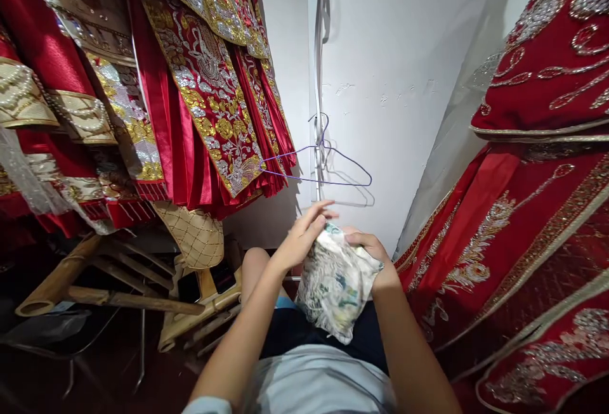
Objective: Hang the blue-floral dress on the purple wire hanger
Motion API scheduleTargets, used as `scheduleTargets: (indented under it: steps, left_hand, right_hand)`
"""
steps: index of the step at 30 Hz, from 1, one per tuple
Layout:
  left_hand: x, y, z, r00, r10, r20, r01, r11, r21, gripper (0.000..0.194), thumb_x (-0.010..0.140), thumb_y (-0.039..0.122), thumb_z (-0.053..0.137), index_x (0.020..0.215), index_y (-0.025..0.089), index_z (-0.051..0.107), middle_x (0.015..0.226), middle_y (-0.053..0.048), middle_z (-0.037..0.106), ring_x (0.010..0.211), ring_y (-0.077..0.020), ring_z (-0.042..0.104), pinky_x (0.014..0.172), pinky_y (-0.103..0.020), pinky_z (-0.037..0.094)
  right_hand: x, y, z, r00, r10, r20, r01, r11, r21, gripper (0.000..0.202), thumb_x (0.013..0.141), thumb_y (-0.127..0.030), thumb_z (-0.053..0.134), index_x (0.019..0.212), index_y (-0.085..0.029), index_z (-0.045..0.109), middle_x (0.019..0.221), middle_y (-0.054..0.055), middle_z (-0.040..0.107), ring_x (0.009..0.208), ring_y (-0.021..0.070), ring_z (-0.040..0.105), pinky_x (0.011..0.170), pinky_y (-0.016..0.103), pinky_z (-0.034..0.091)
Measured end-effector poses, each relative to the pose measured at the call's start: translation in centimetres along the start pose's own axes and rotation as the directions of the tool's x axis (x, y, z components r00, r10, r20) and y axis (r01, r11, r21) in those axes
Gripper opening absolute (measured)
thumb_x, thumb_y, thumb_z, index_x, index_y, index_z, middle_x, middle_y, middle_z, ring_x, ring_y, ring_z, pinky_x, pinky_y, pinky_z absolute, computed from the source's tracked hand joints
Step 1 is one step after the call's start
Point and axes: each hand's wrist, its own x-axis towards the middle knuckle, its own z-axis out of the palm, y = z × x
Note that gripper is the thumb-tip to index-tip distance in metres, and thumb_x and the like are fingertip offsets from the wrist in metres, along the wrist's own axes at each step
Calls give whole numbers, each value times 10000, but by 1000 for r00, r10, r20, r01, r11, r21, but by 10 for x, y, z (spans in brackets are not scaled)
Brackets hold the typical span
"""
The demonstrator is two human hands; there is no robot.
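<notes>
White fringed cloth with blue-green print (335,281) is at lower centre of the frame, over the lap. Right hand (373,252) pinches its upper right edge, thumb on the near side. Left hand (302,236) at its upper left edge, fingers extended and blurred; can't tell if they grip. Thin purple hanger (322,145) hangs mid-frame, just above the hands. Red garments with gold-silver embroidery (223,116) upper left, red beaded garment (495,211) right, bamboo furniture (137,298) lower left.

gap between garments (214,103), hanger (316,181) ahead
</notes>
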Motion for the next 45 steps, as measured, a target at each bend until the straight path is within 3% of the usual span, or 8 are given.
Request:
scheduleTargets:
  steps: [7, 12, 16, 19, 24, 31, 38, 45]
  left_hand:
    - [-29, -19, -32, 783, -290, 551, 168, 951, 261, 629, 898, 723, 413, 676, 159, 582, 629, -7, 537, 588, -136, 430, 566, -252, 337]
    - [-36, -14, -64, 803, -435, 408, -23, 661, 750, 446, 831, 568, 610, 602, 188, 568, 540, 2, 507, 497, -139, 407, 591, -275, 312]
    - [-28, -20, -88, 793, -513, 329, -14, 525, 851, 290, 793, 363, 641, 564, 201, 565, 576, -33, 573, 521, -180, 489, 617, -297, 344]
    - [-20, -21, -100, 793, -512, 331, -7, 536, 844, 250, 846, 322, 561, 630, 205, 611, 624, -51, 624, 554, -198, 529, 589, -294, 337]
    - [0, -13, -107, 861, -452, 233, -55, 374, 926, 347, 952, 380, 423, 901, 214, 723, 862, -120, 737, 816, -272, 671, 722, -320, 427]
    - [12, -34, -144, 783, -623, 11, 54, 86, 995, 418, 963, 336, 346, 1105, 194, 713, 1091, -165, 736, 1091, -342, 655, 926, -446, 453]
    - [13, -62, -149, 985, -116, -129, 174, 685, 708, 380, 986, 354, 286, 1023, 178, 620, 1049, -86, 695, 1013, -239, 632, 876, -307, 464]
    - [81, -65, -139, 871, -41, -489, 293, 843, 451, 231, 938, 289, 350, 842, 183, 532, 848, -40, 596, 811, -189, 544, 734, -280, 415]
  right_hand:
    - [-20, -43, -19, 951, 279, 131, -168, 824, -541, 293, 602, -237, 789, 865, -125, 726, 728, 28, 683, 607, 149, 591, 568, 242, 448]
    - [7, -59, -38, 997, -71, 26, 54, 416, -908, 95, 724, -226, 678, 776, -169, 735, 789, 32, 707, 705, 175, 595, 632, 258, 428]
    - [42, -84, -66, 900, -433, -57, 31, 193, -981, 173, 728, -259, 652, 842, -182, 759, 679, 17, 652, 633, 171, 538, 610, 273, 390]
    - [74, -99, -89, 796, -592, -129, -30, 174, -984, 368, 715, -315, 665, 1043, -166, 735, 555, -44, 515, 530, 144, 433, 567, 263, 346]
    - [139, -88, -105, 794, -603, -83, 30, 175, -984, 572, 761, -340, 623, 1309, -179, 604, 901, 67, 696, 764, 209, 586, 746, 310, 450]
    - [159, -58, -110, 882, -471, 10, 86, 139, -987, 203, 772, -231, 484, 835, -195, 674, 833, 52, 704, 798, 225, 602, 750, 307, 450]
    - [96, -81, -118, 868, -493, 60, 123, 95, -988, 165, 731, -201, 471, 769, -192, 631, 761, 15, 656, 753, 198, 587, 664, 263, 393]
    - [70, -101, -103, 871, -489, 52, 145, 155, -977, 161, 710, -200, 454, 741, -184, 611, 702, -8, 610, 707, 177, 558, 640, 251, 380]
